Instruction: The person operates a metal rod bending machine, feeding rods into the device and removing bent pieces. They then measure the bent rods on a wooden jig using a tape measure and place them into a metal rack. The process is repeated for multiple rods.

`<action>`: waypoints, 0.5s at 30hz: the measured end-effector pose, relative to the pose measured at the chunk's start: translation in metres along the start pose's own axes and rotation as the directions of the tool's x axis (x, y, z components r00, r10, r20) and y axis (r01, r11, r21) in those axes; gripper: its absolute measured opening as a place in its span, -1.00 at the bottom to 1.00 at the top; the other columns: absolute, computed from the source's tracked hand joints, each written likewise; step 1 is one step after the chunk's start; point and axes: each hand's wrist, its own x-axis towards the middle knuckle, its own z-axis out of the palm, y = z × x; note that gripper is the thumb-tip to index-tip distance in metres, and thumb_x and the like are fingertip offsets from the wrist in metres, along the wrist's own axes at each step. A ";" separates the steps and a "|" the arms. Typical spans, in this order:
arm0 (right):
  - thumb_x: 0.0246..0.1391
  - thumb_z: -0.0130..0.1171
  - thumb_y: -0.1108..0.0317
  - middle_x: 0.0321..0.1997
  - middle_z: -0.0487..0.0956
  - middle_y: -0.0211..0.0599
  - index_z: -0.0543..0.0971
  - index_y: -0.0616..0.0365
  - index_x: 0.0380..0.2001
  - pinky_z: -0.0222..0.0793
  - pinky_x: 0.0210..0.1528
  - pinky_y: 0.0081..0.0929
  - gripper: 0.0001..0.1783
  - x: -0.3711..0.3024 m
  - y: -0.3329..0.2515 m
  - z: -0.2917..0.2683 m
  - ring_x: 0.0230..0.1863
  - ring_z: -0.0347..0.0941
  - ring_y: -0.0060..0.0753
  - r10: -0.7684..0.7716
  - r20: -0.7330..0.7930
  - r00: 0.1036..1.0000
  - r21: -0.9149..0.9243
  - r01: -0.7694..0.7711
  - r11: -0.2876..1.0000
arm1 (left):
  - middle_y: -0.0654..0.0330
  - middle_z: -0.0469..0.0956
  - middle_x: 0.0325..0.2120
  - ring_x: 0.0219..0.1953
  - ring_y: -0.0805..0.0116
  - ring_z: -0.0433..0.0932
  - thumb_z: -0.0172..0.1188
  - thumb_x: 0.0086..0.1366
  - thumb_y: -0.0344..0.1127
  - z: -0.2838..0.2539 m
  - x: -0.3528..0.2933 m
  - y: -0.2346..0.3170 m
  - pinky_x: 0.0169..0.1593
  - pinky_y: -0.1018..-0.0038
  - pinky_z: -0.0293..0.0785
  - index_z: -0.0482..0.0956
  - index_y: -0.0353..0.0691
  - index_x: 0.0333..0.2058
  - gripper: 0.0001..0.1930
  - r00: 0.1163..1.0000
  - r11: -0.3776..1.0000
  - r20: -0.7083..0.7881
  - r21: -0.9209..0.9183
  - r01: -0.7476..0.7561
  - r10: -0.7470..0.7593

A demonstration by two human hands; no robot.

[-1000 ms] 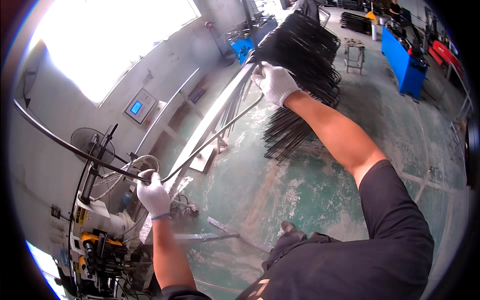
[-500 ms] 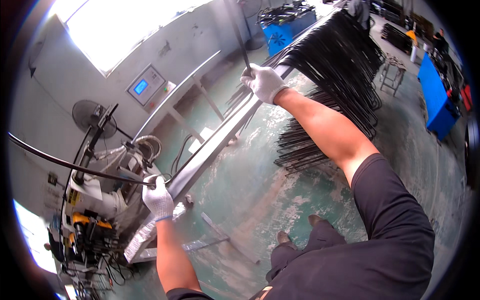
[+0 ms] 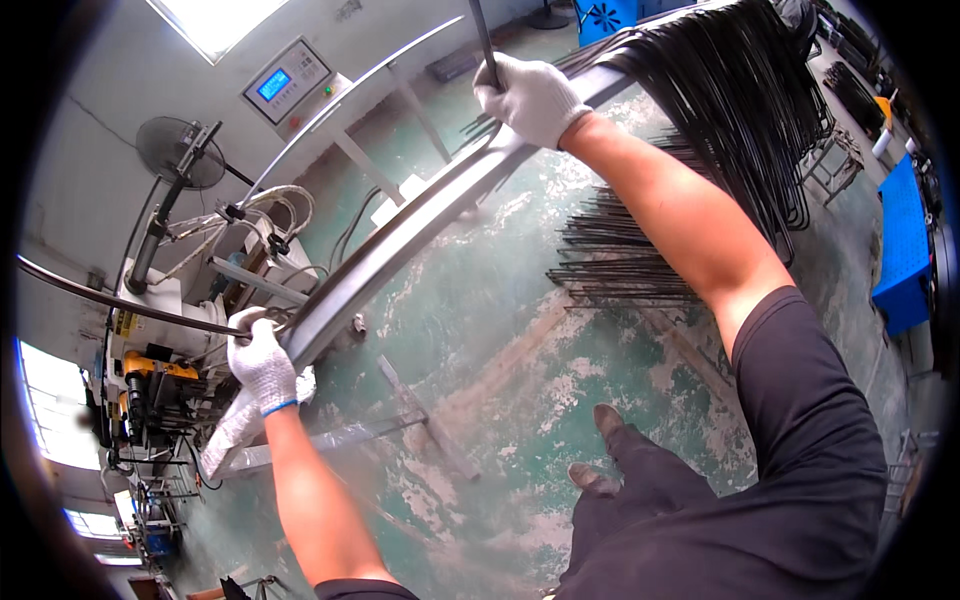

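My left hand (image 3: pixel 262 365), in a white knitted glove, is closed around a thin dark metal rod (image 3: pixel 130 303) at the near end of a long grey steel beam. The rod curves away to the left edge of the picture. Farther off, my right hand (image 3: pixel 535 100), gloved the same way, grips a dark rod (image 3: pixel 482 35) that rises past the top edge. Whether both hands hold one and the same rod cannot be seen. The steel beam (image 3: pixel 400 235) runs slantwise between and beneath the hands. Many black bent rods (image 3: pixel 715 90) hang over its far end.
A machine with hoses and a post (image 3: pixel 150 255) stands left, beside a fan (image 3: pixel 180 152). A control box (image 3: pixel 285 80) is on the wall. Metal bars (image 3: pixel 385 428) lie low by the beam's near end. At right are a stool (image 3: pixel 832 165) and a blue cabinet (image 3: pixel 900 245).
The view has shifted, so the hanging rods stand higher and farther right. My left hand appears farther left, my right hand higher. Both keep their grip, and my feet have changed position.
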 end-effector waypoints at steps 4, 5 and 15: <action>0.34 0.25 0.15 -0.36 0.76 -0.09 0.68 0.06 -0.09 0.64 -0.09 -0.05 -0.75 -0.015 0.005 0.015 -0.26 0.76 0.00 0.120 0.082 0.989 0.077 -0.126 0.989 | 0.22 0.62 -0.32 -0.27 0.43 0.61 0.10 0.41 -0.58 -0.006 -0.004 0.005 -0.07 0.49 0.59 0.64 -0.33 -0.17 -0.85 0.999 0.999 0.032 0.024 -0.024 0.023; 0.34 0.28 0.15 -0.28 0.77 -0.20 0.72 0.07 -0.12 0.63 -0.07 -0.29 -0.75 -0.020 0.015 0.018 -0.21 0.75 -0.27 0.202 0.118 0.972 0.206 -0.223 0.953 | 0.23 0.62 -0.31 -0.26 0.43 0.61 0.11 0.41 -0.57 0.001 -0.001 0.005 -0.05 0.49 0.59 0.65 -0.33 -0.17 -0.86 0.999 0.999 0.039 0.031 -0.036 0.034; 0.29 0.19 0.39 -0.25 0.77 -0.09 0.73 0.13 -0.19 0.65 -0.09 -0.25 -0.84 -0.017 0.031 0.022 -0.21 0.75 -0.08 -0.156 0.004 0.988 0.041 0.155 0.987 | 0.23 0.64 -0.24 -0.15 0.44 0.61 0.08 0.51 -0.46 -0.025 0.014 -0.017 0.06 0.49 0.52 0.70 -0.27 -0.06 -0.80 0.995 0.996 0.100 0.094 -0.012 0.003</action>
